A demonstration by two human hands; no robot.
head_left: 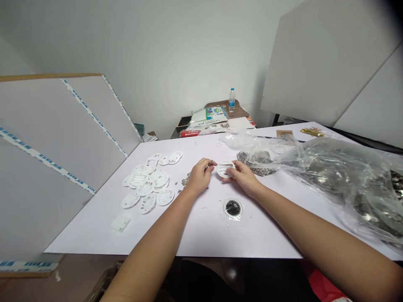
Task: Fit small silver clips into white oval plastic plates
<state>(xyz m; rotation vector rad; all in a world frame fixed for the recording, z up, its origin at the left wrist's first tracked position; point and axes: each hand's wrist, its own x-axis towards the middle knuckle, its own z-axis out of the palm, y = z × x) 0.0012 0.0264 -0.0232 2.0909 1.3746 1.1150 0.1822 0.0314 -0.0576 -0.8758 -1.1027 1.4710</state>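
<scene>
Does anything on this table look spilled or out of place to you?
Only mildly: small metal pieces lie loose beside the left hand, straight on the tabletop, as if spilled, and the white discs to their left overlap in an untidy heap.

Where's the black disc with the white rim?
Head view, right of centre: the black disc lies on the white table, on the near side of the white disc in the right hand.
</scene>
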